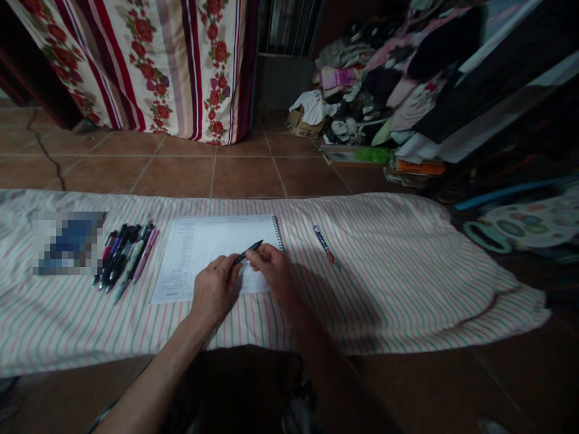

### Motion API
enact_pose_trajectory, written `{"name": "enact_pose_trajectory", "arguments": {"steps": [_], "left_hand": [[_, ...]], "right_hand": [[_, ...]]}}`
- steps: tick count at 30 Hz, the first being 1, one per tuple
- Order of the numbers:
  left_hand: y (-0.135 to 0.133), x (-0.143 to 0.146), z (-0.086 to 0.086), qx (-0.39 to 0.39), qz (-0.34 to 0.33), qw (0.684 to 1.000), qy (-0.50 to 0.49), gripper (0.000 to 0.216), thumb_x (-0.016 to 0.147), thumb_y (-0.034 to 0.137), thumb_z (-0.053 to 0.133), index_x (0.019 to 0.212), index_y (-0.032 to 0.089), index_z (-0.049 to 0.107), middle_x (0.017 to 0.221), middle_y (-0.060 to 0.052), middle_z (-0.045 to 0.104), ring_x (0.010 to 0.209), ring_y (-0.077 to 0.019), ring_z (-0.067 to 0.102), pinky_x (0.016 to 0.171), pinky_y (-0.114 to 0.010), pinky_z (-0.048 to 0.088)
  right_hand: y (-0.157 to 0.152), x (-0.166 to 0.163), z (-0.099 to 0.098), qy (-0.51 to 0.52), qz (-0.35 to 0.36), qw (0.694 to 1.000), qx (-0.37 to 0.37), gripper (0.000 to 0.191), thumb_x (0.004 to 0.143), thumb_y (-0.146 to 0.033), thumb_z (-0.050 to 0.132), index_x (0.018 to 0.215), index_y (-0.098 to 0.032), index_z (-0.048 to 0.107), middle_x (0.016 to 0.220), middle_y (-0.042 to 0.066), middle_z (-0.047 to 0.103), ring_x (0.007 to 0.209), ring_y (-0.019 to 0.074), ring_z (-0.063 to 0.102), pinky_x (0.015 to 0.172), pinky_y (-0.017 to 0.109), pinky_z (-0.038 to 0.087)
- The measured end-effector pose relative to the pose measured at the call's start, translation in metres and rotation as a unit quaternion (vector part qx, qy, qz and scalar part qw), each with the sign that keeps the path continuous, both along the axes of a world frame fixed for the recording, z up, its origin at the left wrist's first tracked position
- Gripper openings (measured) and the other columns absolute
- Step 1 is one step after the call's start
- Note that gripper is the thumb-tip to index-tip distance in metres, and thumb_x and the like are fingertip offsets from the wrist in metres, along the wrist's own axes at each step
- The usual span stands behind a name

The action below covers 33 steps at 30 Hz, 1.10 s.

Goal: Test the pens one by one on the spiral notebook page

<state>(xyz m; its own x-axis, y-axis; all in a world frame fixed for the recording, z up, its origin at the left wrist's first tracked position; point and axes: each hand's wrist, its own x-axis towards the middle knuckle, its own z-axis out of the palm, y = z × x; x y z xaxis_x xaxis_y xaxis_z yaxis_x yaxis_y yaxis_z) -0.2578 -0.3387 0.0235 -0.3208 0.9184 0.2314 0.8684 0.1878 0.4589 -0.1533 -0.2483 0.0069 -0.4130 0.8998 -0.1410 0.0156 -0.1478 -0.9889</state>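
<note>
Nearest, two forearms come up from 6 o'clock. The left hand [215, 286] pinches the rear end of a dark pen [248, 251]; the right hand [272, 269] has thumb and fingertips pressed together on it nearer the other end, which sticks out toward 2 o'clock. So each grip is closed on this one pen, above the lower part of a spiral notebook [212, 241], whose coil runs along its 3 o'clock side. Whether the pen is capped cannot be told.

From the held pen, a single multicoloured pen [323, 241] lies alone at 3 o'clock on the striped cloth [407, 271]. At 9 o'clock lies a bunch of pens [126, 256], with a pixelated item [67, 243] just past it.

I judge the handling of the dark pen to be partway: it is up in both hands, not yet laid down. Whether the other pens are finished with or waiting does not show.

Farther off are the tiled floor [181, 172], a flowered curtain [149, 66] toward 11 o'clock, and heaped clothes [380, 84] between 1 and 2.
</note>
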Motion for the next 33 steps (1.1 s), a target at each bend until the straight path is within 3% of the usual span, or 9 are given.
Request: {"name": "enact_pose_trajectory", "arguments": {"steps": [6,11,15,24,33], "left_hand": [[0.001,0.003,0.0002,0.008,-0.018,0.998,-0.061,0.03,0.09,0.027,0.038,0.103,0.013,0.062,0.085,-0.007,0.068,0.075,-0.0191,0.064,0.068,-0.029,0.047],[0.0013,0.0055,0.0027,0.004,-0.013,0.995,-0.099,0.033,0.09,0.029,0.035,0.102,0.013,0.062,0.084,-0.009,0.069,0.076,-0.0206,0.065,0.069,-0.032,0.048],[0.0015,0.0077,0.0047,-0.006,-0.015,0.993,-0.114,0.035,0.09,0.029,0.034,0.102,0.012,0.062,0.083,-0.01,0.07,0.075,-0.0209,0.065,0.067,-0.031,0.048],[0.0017,0.007,0.0031,0.0,-0.006,0.994,-0.111,0.035,0.088,0.027,0.034,0.107,0.012,0.059,0.088,-0.01,0.07,0.08,-0.0222,0.065,0.071,-0.034,0.049],[0.0016,0.0072,0.002,0.02,-0.007,0.996,-0.082,0.033,0.087,0.03,0.04,0.108,0.015,0.06,0.095,-0.008,0.07,0.082,-0.0202,0.065,0.074,-0.032,0.05]], "right_hand": [[-0.0047,0.0019,0.0053,0.024,-0.008,0.999,0.022,0.021,0.066,-0.038,0.064,0.068,-0.018,0.06,0.055,-0.004,0.053,0.053,0.0098,0.047,0.052,0.023,0.038],[-0.0037,0.0019,0.0026,0.049,0.014,0.999,0.003,0.025,0.066,-0.038,0.064,0.08,-0.017,0.063,0.063,-0.002,0.059,0.059,0.0116,0.054,0.058,0.024,0.043],[-0.0027,0.0023,0.0027,0.051,0.009,0.999,-0.004,0.028,0.067,-0.042,0.065,0.079,-0.017,0.062,0.062,-0.001,0.061,0.06,0.0117,0.056,0.059,0.025,0.046],[-0.0016,-0.0008,0.0013,0.079,-0.032,0.995,-0.043,0.036,0.065,-0.049,0.067,0.081,-0.017,0.066,0.069,0.002,0.066,0.065,0.0145,0.063,0.059,0.026,0.051],[0.0015,0.0028,0.0059,0.062,-0.078,0.995,-0.032,0.027,0.064,-0.043,0.069,0.076,-0.018,0.066,0.064,-0.001,0.063,0.06,0.0117,0.058,0.058,0.024,0.047]]}}
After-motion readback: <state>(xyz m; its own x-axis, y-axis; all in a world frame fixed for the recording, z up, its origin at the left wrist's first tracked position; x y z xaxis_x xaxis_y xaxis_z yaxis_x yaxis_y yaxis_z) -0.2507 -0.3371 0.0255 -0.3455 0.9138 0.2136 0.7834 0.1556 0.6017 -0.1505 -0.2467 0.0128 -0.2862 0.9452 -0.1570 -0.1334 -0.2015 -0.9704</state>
